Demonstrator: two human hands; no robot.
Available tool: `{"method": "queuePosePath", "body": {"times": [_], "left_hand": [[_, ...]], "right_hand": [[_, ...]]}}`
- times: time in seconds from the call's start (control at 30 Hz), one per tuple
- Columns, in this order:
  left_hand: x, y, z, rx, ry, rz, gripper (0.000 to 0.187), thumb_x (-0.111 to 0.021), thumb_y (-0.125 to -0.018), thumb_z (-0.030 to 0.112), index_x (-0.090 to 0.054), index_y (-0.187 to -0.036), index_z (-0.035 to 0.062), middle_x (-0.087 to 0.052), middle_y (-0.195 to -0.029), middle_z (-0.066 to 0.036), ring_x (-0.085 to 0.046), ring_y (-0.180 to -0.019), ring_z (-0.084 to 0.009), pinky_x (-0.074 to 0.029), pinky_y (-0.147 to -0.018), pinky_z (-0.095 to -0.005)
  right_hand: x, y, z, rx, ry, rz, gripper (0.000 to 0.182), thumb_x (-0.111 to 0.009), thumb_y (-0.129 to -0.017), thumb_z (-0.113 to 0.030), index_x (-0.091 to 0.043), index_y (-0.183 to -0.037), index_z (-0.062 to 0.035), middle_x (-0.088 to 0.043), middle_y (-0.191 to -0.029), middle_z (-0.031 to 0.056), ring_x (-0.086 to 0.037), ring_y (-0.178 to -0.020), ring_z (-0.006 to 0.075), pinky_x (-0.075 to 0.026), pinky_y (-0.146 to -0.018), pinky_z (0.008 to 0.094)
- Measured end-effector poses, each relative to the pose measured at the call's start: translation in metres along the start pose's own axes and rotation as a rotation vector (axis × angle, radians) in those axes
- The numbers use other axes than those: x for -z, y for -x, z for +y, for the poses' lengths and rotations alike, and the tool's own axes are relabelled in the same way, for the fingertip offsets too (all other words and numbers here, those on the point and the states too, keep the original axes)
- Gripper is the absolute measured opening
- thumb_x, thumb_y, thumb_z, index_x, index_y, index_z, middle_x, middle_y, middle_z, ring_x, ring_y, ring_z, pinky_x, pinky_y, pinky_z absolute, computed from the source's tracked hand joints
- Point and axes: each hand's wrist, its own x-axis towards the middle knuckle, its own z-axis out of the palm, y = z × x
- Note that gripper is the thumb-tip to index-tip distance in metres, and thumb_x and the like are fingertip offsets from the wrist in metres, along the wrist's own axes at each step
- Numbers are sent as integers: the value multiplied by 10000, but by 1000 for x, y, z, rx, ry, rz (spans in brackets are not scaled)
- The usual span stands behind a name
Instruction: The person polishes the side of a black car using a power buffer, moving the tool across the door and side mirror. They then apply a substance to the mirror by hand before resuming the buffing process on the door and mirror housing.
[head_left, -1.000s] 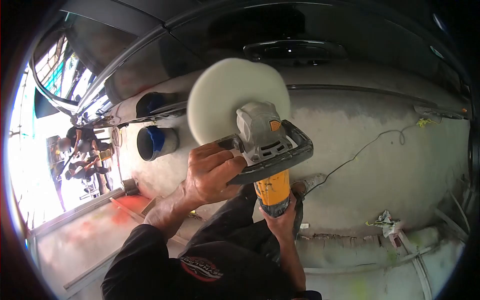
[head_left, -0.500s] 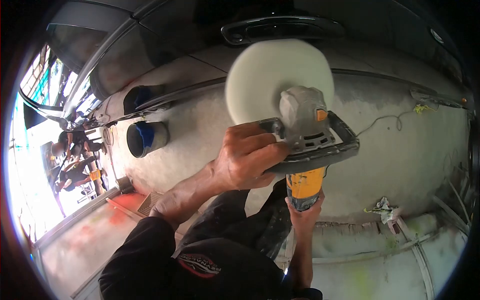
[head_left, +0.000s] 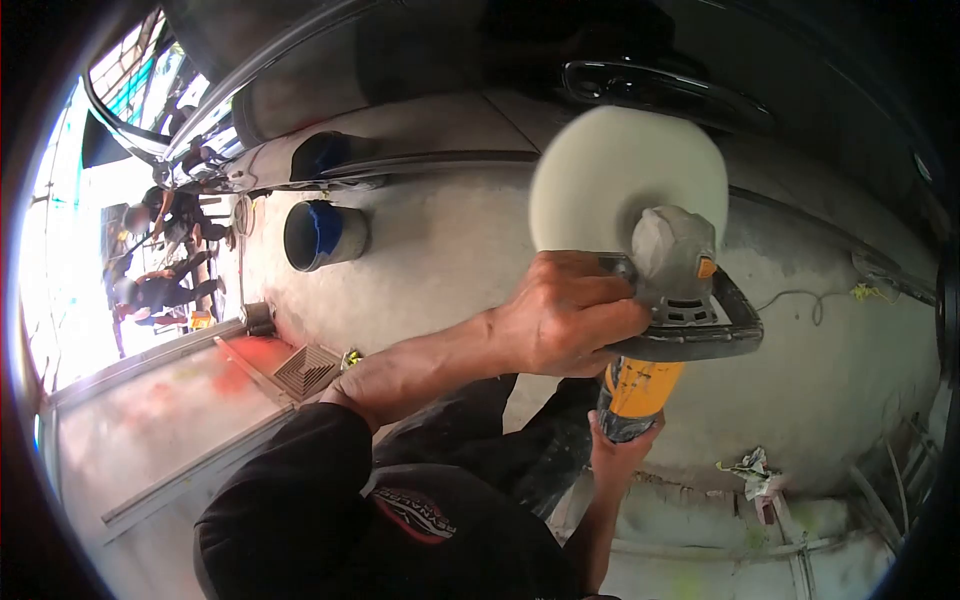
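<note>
A yellow and grey polisher (head_left: 645, 385) with a round white pad (head_left: 610, 175) is held against the lower door of a black car (head_left: 420, 50), just below the door handle (head_left: 665, 88). The pad's surface looks smooth and blurred. My left hand (head_left: 575, 312) is wrapped round the left side of the tool's black loop handle. Lower down, my right hand (head_left: 625, 450) grips the dark rear end of the polisher's body; some of its fingers are hidden behind the tool.
A bucket with a blue patch (head_left: 340, 237) stands on the concrete floor beside the car. A floor grate (head_left: 307, 372) lies at lower left. Several people (head_left: 175, 290) are at far left. A thin cable (head_left: 800, 295) and a crumpled cloth (head_left: 755, 470) are at right.
The polisher and both hands have shifted right and slightly down in the view. The camera view has also turned, with the bucket and door handle now farther right.
</note>
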Motion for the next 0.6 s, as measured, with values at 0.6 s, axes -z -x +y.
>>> {"method": "queuePosePath", "body": {"times": [0.6], "left_hand": [[121,12,35,31,-215,-90,405,-681,-431,70,-660,-835,38,-510,-611,-7,-548,-493,-192,-431,-478,-326]], "right_hand": [[-60,39,-60,174,-70,-181,970,-911,-671,-153,-319,-1418,34,-479,-1345,261,-509,-1248,420,-386,-1074,505]]}}
